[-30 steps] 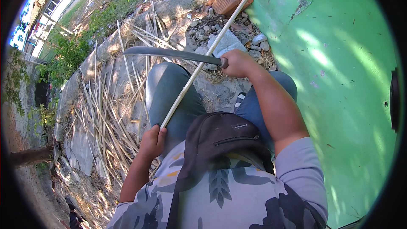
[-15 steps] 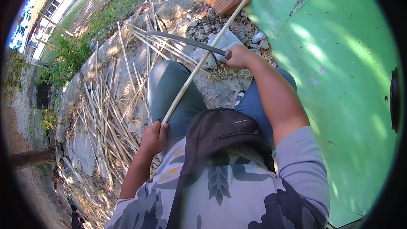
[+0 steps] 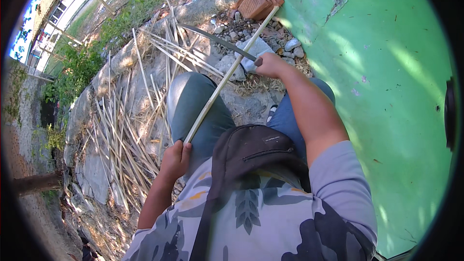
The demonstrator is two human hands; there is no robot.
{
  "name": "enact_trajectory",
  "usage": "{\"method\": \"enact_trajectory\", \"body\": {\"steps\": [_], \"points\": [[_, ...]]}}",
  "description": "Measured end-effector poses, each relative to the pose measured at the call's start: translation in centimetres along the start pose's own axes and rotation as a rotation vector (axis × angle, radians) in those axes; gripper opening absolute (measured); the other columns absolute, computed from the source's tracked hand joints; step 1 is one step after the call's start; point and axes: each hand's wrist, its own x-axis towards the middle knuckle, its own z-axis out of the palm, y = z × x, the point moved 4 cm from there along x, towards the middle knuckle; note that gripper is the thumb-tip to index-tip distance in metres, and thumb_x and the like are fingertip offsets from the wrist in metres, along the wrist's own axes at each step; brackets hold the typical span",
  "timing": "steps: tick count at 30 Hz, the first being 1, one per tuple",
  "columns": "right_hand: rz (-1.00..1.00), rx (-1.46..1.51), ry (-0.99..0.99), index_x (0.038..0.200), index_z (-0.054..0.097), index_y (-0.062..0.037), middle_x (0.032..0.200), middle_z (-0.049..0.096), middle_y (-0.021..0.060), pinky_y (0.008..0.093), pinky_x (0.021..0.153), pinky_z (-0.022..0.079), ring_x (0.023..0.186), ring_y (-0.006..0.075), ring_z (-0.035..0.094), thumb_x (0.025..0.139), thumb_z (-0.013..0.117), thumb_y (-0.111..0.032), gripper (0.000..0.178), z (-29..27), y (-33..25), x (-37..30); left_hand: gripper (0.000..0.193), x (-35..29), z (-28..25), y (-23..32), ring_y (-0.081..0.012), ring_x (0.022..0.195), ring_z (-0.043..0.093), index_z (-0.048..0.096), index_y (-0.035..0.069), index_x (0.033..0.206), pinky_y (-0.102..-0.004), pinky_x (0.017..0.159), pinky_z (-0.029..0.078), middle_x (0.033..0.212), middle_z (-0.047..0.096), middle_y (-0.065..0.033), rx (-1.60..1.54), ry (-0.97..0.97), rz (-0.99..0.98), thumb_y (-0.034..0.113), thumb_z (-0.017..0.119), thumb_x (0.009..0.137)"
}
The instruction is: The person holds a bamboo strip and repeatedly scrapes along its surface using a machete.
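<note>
Evidently the long pale strip (image 3: 212, 99) is the piece being worked, and from where I stand I'd judge the step in hand to be shaving or trimming it. It slants up and away from the person, passing over the left thigh (image 3: 186, 106), with its far end out by the terracotta bricks (image 3: 257, 2). The left grip (image 3: 175, 161) is closed on the near end, thumb uppermost. The right grip (image 3: 270, 65) is clenched around the handle end of a long dark machete (image 3: 215, 38), which points away to the left and crosses the strip in its upper part, by a pale stone slab (image 3: 261, 50). Whether the edge bites into the strip or merely passes over it, I can't tell.

To my eye, the next move calls for a steady hold on the left, while the right lays the edge on at a shallow angle and draws it along, stopping well short of the left grip and the thigh. A slip toward the body would be the worry. Off to the left, a loose heap of similar strips (image 3: 118, 140) lies on the rough ground (image 3: 94, 179).
</note>
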Motion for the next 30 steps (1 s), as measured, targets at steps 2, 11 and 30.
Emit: {"method": "enact_trajectory", "body": {"steps": [2,11,30], "points": [[-0.078,-0.045,0.061,0.101,0.074,-0.0074,0.094,0.073,0.0167,0.0391,0.081,0.055,0.088,0.0316,0.071,0.074,0.070,-0.022,0.030,-0.5,-0.1,-0.4,0.040,-0.1,-0.4,-0.6,-0.0484,0.064,0.057,0.050,-0.001,0.076,-0.0503,0.056,0.042,0.065,0.054,-0.0277,0.013,-0.021,0.007,0.030,0.055,0.101],[-0.394,-0.231,0.053,0.089,0.072,-0.0098,0.085,0.072,0.0160,0.0431,0.076,0.054,0.082,0.0338,0.070,0.074,0.070,-0.024,0.021,1.2,-6.1,-4.4,0.045,-0.5,0.3,-2.1,-0.0370,0.056,0.053,0.048,-0.001,0.077,-0.0450,0.055,0.040,0.063,0.051,-0.0222,-0.039,-0.048,-0.009,0.035,0.049,0.104],[-0.241,-0.330,-0.045,0.095,0.074,-0.0163,0.095,0.073,0.0141,0.0407,0.080,0.055,0.091,0.0321,0.070,0.076,0.066,-0.024,0.022,1.0,-4.5,-4.4,0.039,-1.4,0.2,-0.1,-0.0492,0.063,0.054,0.050,0.000,0.079,-0.0512,0.055,0.040,0.065,0.054,-0.0256,-0.002,-0.048,0.007,0.030,0.049,0.104]]}}
